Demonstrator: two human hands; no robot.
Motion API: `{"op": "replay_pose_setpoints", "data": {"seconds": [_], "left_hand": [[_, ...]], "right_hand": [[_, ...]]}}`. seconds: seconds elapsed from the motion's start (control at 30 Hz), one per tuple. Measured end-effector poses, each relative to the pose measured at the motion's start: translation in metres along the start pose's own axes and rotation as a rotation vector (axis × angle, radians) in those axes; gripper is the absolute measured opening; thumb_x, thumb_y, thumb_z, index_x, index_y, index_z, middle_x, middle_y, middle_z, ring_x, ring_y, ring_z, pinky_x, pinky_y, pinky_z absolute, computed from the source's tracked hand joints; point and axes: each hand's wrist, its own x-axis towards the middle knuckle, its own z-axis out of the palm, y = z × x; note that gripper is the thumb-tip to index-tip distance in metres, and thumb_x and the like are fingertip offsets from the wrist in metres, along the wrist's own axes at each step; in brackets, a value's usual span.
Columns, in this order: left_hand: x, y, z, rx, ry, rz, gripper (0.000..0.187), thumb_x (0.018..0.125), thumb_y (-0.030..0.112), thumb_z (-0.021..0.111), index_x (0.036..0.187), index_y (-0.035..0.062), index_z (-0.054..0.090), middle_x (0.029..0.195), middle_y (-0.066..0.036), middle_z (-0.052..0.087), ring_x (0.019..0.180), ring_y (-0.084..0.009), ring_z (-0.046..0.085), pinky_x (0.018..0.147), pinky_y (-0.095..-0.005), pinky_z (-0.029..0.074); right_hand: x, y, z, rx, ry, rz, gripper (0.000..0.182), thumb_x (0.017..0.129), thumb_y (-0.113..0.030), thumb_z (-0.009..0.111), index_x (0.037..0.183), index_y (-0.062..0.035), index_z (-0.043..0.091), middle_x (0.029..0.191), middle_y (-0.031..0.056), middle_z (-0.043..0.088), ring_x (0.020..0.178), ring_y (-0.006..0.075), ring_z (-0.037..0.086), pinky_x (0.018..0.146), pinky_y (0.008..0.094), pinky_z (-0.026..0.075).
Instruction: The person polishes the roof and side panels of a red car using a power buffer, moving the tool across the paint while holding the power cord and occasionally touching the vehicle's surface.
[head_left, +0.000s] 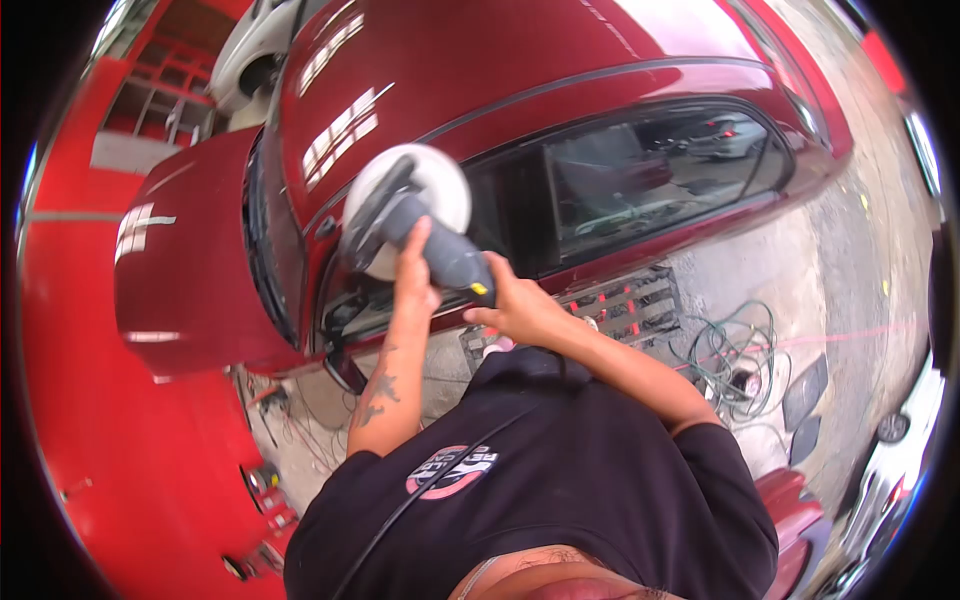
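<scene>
A grey and black polisher point(440, 245) with a round white pad point(441, 180) is held out in front of me, with the pad over the roof edge and front side window of a dark red car point(480, 70). My left hand point(415, 275) is closed on the polisher near its head, the thumb lying along the grey body. Farther back, my right hand point(515, 303) grips the rear end of the body, beside a small yellow mark. The pad and the tool's front look slightly blurred. A black cord point(400, 520) runs down across my dark shirt.
Below the car's side lies a dark grate point(625, 308) with red strips. Coiled green hose point(745, 350) and dark mats point(803, 392) are on the concrete floor to the right. The wing mirror point(345, 372) sticks out near my left forearm. A white car point(258, 55) stands behind.
</scene>
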Motion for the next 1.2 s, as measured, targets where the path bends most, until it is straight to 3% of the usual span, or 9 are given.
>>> {"op": "replay_pose_setpoints", "data": {"seconds": [0.1,0.27,0.47,0.57,0.67,0.97,1.03,1.2], "left_hand": [[0.006,0.012,-0.019,-0.009,-0.021,0.002,0.053,0.093,0.043,0.074,0.127,0.0046,0.059,0.107,-0.01,0.07,0.095,-0.0248,0.071,0.089,-0.0439,0.058],[0.012,0.009,-0.009,0.032,-0.064,-0.008,0.057,0.094,0.045,0.073,0.129,0.0037,0.058,0.111,-0.01,0.068,0.098,-0.0247,0.07,0.09,-0.0435,0.058],[0.02,-0.013,0.071,0.165,-0.194,-0.031,0.059,0.093,0.043,0.074,0.131,0.0012,0.056,0.113,-0.011,0.067,0.1,-0.0242,0.069,0.09,-0.043,0.058],[0.029,-0.031,0.123,0.235,-0.244,-0.035,0.06,0.093,0.041,0.076,0.132,0.0011,0.056,0.114,-0.011,0.066,0.1,-0.0239,0.068,0.09,-0.042,0.058],[0.05,-0.057,0.176,0.275,-0.328,-0.05,0.059,0.092,0.039,0.077,0.133,0.0019,0.055,0.112,-0.01,0.066,0.098,-0.0231,0.069,0.087,-0.041,0.059],[0.078,-0.153,0.373,0.45,-0.433,-0.055,0.053,0.092,0.033,0.078,0.128,0.0013,0.057,0.106,-0.009,0.067,0.091,-0.0218,0.07,0.083,-0.0382,0.059],[0.079,-0.175,0.421,0.513,-0.406,-0.05,0.052,0.091,0.031,0.079,0.127,0.0006,0.058,0.106,-0.008,0.067,0.091,-0.0211,0.07,0.082,-0.0375,0.058],[0.094,-0.229,0.519,0.594,-0.549,0.008,0.045,0.092,0.031,0.077,0.121,0.0005,0.062,0.097,-0.009,0.07,0.084,-0.0213,0.071,0.08,-0.0362,0.059]], "right_hand": [[0.017,-0.002,0.01,-0.033,-0.04,-0.045,0.093,0.087,-0.037,0.078,0.154,-0.0022,0.024,0.102,0.0317,0.07,0.084,0.0432,0.073,0.078,0.0482,0.056],[0.009,0.002,0.002,0.001,0.008,-0.037,0.09,0.088,-0.04,0.076,0.154,-0.0042,0.027,0.103,0.0338,0.069,0.099,0.0467,0.07,0.088,0.0504,0.054],[-0.027,0.012,-0.049,0.16,0.089,0.073,0.089,0.09,-0.037,0.076,0.154,-0.0034,0.025,0.112,0.0346,0.068,0.108,0.0472,0.068,0.093,0.0505,0.052],[-0.033,0.042,-0.074,0.197,0.21,0.048,0.089,0.09,-0.036,0.076,0.155,-0.0038,0.024,0.117,0.0365,0.065,0.114,0.048,0.065,0.097,0.0494,0.051],[-0.03,0.081,-0.107,0.211,0.334,-0.001,0.094,0.088,-0.039,0.076,0.155,-0.0012,0.021,0.111,0.0344,0.068,0.108,0.0495,0.066,0.094,0.0514,0.051],[-0.062,0.176,-0.263,0.355,0.491,0.043,0.098,0.09,-0.036,0.077,0.158,-0.0031,0.015,0.117,0.0379,0.065,0.113,0.0503,0.065,0.099,0.0502,0.05],[-0.073,0.193,-0.304,0.385,0.503,0.071,0.1,0.09,-0.038,0.077,0.159,-0.0043,0.013,0.101,0.0336,0.069,0.103,0.0474,0.069,0.091,0.0499,0.052],[-0.091,0.231,-0.379,0.482,0.59,0.151,0.103,0.088,-0.041,0.079,0.16,-0.006,0.014,0.085,0.0249,0.07,0.087,0.0387,0.073,0.084,0.0455,0.054]]}}
